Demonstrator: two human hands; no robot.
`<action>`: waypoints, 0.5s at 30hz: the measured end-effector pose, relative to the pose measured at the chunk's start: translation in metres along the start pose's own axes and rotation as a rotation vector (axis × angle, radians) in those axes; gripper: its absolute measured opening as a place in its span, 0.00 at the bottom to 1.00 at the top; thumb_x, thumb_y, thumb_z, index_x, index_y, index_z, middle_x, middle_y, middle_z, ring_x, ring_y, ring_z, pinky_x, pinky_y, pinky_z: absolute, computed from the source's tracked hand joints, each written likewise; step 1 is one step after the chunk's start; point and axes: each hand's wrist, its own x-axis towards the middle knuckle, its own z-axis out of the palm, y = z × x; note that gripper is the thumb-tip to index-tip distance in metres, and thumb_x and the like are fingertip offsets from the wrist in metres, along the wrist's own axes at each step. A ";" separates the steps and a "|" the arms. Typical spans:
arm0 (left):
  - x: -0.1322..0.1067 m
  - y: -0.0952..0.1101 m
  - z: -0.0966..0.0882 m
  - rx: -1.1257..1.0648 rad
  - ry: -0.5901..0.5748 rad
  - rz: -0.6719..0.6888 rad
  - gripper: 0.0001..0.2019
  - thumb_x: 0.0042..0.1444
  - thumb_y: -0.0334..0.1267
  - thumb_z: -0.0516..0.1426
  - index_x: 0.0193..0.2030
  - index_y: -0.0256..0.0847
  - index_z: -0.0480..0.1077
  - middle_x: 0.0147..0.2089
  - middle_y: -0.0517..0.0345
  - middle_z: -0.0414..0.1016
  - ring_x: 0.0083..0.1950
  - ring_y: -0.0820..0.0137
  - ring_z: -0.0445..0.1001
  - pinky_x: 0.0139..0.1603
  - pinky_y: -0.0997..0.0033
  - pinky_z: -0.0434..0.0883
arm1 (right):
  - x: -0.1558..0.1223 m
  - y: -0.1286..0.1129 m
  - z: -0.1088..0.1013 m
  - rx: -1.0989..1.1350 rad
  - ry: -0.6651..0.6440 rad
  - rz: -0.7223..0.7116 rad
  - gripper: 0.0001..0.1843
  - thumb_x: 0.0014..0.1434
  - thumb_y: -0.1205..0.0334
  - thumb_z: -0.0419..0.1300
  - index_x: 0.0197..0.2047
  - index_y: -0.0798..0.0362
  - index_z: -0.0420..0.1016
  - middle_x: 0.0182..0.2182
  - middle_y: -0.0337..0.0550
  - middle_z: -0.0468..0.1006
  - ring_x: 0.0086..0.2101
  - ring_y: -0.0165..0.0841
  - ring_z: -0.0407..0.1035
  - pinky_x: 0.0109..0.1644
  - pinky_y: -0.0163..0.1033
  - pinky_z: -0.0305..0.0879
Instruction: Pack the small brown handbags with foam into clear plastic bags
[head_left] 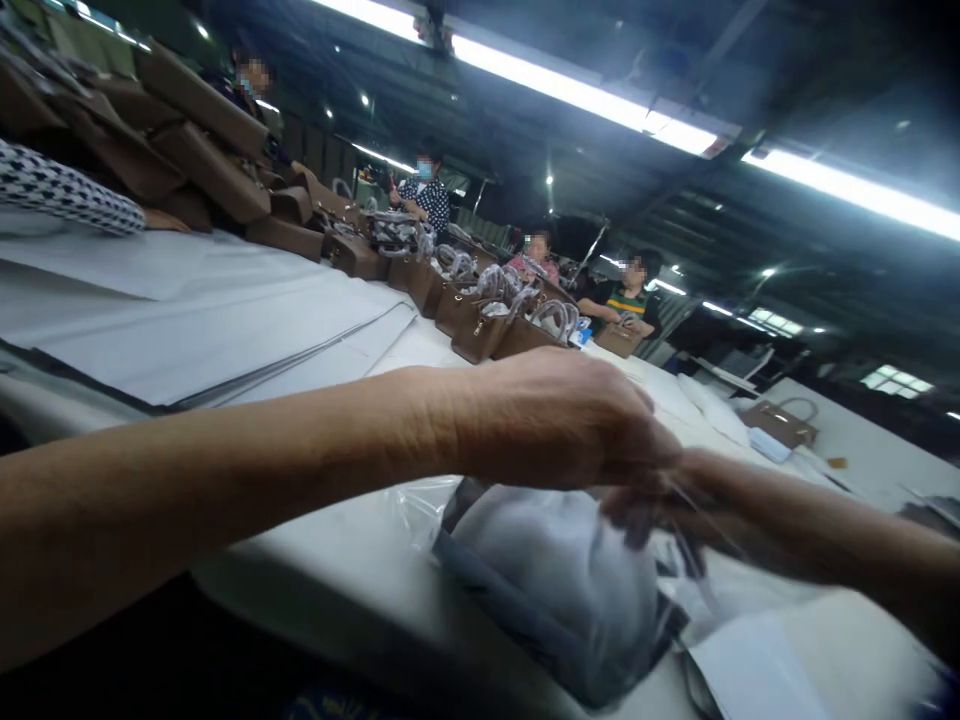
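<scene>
My left hand (555, 415) reaches across from the left, fingers curled and closed on the top of a clear plastic bag (555, 570). Inside the bag lies a pale grey cloth-wrapped bundle with a dark edge. My right hand (645, 500) comes in from the right and meets the left at the bag's mouth; its fingers are pinched on the plastic, partly hidden behind the left hand and smeared by motion. The bag rests on a long white table (330, 560).
A row of brown handbags (480, 320) with wrapped handles runs along the table's far side. More brown bags (195, 150) are stacked at the upper left. Several people work across the table. A single brown handbag (784, 420) sits at right. White sheets (187, 320) lie at left.
</scene>
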 end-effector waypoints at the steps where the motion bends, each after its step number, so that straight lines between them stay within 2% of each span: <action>1: -0.002 -0.004 0.000 -0.002 0.028 -0.002 0.11 0.59 0.37 0.51 0.27 0.39 0.69 0.29 0.60 0.70 0.28 0.75 0.64 0.26 0.71 0.54 | 0.001 0.005 -0.013 -0.025 0.186 0.045 0.18 0.58 0.51 0.48 0.40 0.52 0.73 0.27 0.40 0.73 0.21 0.28 0.66 0.21 0.31 0.62; 3: -0.006 -0.009 -0.001 0.003 0.040 -0.010 0.12 0.59 0.38 0.51 0.26 0.38 0.67 0.29 0.61 0.69 0.28 0.75 0.65 0.28 0.72 0.55 | 0.009 0.017 -0.034 -0.210 0.573 0.065 0.18 0.55 0.48 0.52 0.38 0.53 0.72 0.27 0.41 0.73 0.23 0.29 0.65 0.24 0.33 0.63; 4: -0.007 -0.010 -0.001 0.007 0.035 -0.014 0.12 0.59 0.38 0.52 0.26 0.38 0.67 0.29 0.61 0.69 0.29 0.75 0.65 0.28 0.72 0.55 | 0.016 0.025 -0.040 -0.321 0.700 0.050 0.18 0.54 0.49 0.53 0.38 0.53 0.72 0.29 0.42 0.74 0.26 0.31 0.67 0.28 0.35 0.64; 5: -0.007 -0.011 -0.002 0.010 0.027 -0.019 0.12 0.59 0.38 0.52 0.26 0.38 0.67 0.29 0.61 0.69 0.29 0.75 0.65 0.28 0.73 0.55 | 0.024 0.033 -0.043 -0.415 0.764 0.033 0.18 0.53 0.49 0.54 0.39 0.53 0.72 0.33 0.45 0.74 0.30 0.33 0.68 0.32 0.37 0.65; 6: -0.006 -0.011 -0.002 0.009 0.018 -0.021 0.12 0.59 0.39 0.51 0.26 0.38 0.67 0.29 0.61 0.70 0.28 0.76 0.65 0.29 0.73 0.56 | 0.032 0.041 -0.043 -0.485 0.776 0.022 0.20 0.53 0.49 0.54 0.42 0.54 0.71 0.38 0.47 0.74 0.35 0.36 0.69 0.37 0.38 0.65; 8: -0.004 -0.011 -0.004 -0.001 0.005 -0.023 0.12 0.59 0.38 0.51 0.26 0.37 0.67 0.30 0.60 0.70 0.29 0.76 0.65 0.30 0.73 0.56 | 0.048 0.056 -0.038 -0.570 0.713 0.046 0.22 0.52 0.50 0.55 0.45 0.55 0.71 0.43 0.51 0.72 0.39 0.39 0.68 0.40 0.40 0.64; 9: -0.002 -0.012 -0.005 -0.003 0.003 -0.023 0.12 0.60 0.37 0.51 0.27 0.37 0.67 0.30 0.60 0.69 0.29 0.75 0.65 0.30 0.74 0.57 | 0.054 0.062 -0.035 -0.600 0.668 0.062 0.19 0.51 0.52 0.56 0.42 0.55 0.72 0.40 0.50 0.73 0.38 0.39 0.68 0.38 0.39 0.63; 11: 0.000 -0.014 -0.007 0.002 0.004 -0.029 0.11 0.60 0.36 0.51 0.27 0.37 0.67 0.29 0.59 0.69 0.29 0.75 0.64 0.30 0.74 0.57 | 0.058 0.069 -0.032 -0.638 0.589 0.092 0.11 0.51 0.57 0.55 0.31 0.54 0.73 0.30 0.47 0.75 0.31 0.35 0.69 0.32 0.36 0.61; 13: 0.003 -0.017 -0.010 0.008 0.013 -0.046 0.12 0.60 0.36 0.50 0.26 0.36 0.66 0.28 0.60 0.67 0.29 0.76 0.63 0.30 0.75 0.57 | 0.053 0.069 -0.037 -0.639 0.581 0.065 0.13 0.56 0.58 0.50 0.28 0.54 0.72 0.22 0.43 0.72 0.25 0.31 0.66 0.29 0.34 0.57; 15: 0.006 -0.019 -0.014 0.009 0.030 -0.061 0.13 0.60 0.36 0.50 0.26 0.36 0.66 0.27 0.60 0.66 0.28 0.76 0.63 0.29 0.76 0.57 | 0.042 0.065 -0.049 -0.664 0.638 0.002 0.18 0.60 0.55 0.44 0.29 0.54 0.70 0.21 0.42 0.69 0.23 0.29 0.63 0.28 0.33 0.54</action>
